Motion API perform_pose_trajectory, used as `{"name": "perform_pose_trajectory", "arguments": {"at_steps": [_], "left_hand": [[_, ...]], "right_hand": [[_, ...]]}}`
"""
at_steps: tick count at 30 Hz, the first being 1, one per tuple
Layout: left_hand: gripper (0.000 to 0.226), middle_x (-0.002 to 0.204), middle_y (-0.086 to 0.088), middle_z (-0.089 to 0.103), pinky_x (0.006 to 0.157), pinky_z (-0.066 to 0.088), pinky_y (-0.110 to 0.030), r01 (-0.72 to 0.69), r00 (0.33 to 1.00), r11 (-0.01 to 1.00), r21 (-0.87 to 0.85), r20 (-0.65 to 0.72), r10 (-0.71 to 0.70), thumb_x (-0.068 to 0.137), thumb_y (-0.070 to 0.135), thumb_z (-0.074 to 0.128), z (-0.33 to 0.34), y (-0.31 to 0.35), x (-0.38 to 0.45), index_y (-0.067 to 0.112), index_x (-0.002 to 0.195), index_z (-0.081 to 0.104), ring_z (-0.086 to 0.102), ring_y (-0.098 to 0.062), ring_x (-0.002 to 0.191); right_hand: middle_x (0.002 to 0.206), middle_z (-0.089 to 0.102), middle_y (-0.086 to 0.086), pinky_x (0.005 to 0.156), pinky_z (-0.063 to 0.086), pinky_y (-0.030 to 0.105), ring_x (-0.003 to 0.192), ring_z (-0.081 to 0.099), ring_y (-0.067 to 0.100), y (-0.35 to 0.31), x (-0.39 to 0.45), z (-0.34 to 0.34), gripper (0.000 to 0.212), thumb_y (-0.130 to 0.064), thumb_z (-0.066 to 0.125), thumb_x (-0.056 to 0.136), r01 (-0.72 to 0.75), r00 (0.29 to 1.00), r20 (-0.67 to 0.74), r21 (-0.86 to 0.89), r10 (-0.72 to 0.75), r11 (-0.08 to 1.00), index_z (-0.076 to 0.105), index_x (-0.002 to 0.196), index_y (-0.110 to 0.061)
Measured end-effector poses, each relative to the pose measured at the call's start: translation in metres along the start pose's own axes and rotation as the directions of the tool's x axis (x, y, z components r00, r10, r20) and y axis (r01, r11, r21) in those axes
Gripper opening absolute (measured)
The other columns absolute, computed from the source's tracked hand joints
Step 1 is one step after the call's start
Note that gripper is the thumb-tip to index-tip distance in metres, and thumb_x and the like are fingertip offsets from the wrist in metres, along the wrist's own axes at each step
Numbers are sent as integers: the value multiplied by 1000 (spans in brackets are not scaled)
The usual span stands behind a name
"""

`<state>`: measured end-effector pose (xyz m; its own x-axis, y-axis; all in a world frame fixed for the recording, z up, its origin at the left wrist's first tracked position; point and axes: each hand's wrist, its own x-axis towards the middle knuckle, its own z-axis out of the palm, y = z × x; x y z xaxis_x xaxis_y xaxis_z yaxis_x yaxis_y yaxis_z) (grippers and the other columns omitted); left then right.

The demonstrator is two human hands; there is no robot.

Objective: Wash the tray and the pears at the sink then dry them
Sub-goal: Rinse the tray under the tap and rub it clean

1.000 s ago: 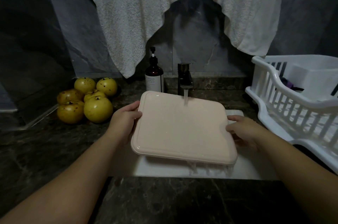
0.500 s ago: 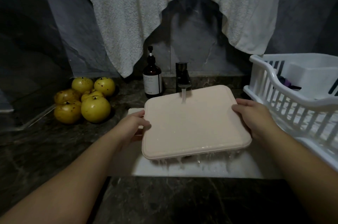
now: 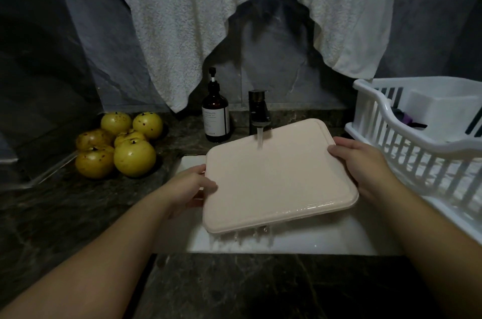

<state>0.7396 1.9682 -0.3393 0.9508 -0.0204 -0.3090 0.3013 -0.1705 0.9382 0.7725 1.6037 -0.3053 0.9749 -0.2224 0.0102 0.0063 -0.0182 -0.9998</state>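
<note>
I hold a pale pink rectangular tray over the white sink, tilted with its near edge lower. My left hand grips its left edge and my right hand grips its right edge. Water runs from the dark faucet onto the tray's far part and drips off the near edge. Several yellow pears with brown spots lie piled on the dark counter at the left.
A brown pump bottle stands left of the faucet. A white dish rack sits on the counter at the right. White towels hang on the wall above. Dark marble counter runs along the front.
The tray has swung round under the running water: its right far corner moved back and right, and my right hand rose with it. My left hand moved nearer along the left edge.
</note>
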Motion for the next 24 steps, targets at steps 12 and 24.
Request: {"name": "perform_pose_trajectory", "arguments": {"at_steps": [12, 24], "left_hand": [[62, 121, -7, 71, 70, 60, -35, 144, 981, 987, 76, -140, -133, 86, 16, 77, -6, -10, 11, 29, 141, 51, 74, -29, 101], [6, 102, -14, 72, 84, 61, -45, 169, 967, 965, 199, -224, -123, 95, 17, 67, -10, -17, 15, 22, 95, 68, 69, -29, 88]], "right_hand": [[110, 70, 6, 77, 54, 36, 97, 68, 26, 4, 2, 2, 32, -10, 63, 93, -60, 997, 32, -185, 67, 981, 66, 124, -18], [123, 63, 9, 88, 47, 36, 100, 60, 23, 21, 5, 7, 38, -16, 65, 95, -183, 969, 44, -527, 242, 830, 63, 133, -14]]}}
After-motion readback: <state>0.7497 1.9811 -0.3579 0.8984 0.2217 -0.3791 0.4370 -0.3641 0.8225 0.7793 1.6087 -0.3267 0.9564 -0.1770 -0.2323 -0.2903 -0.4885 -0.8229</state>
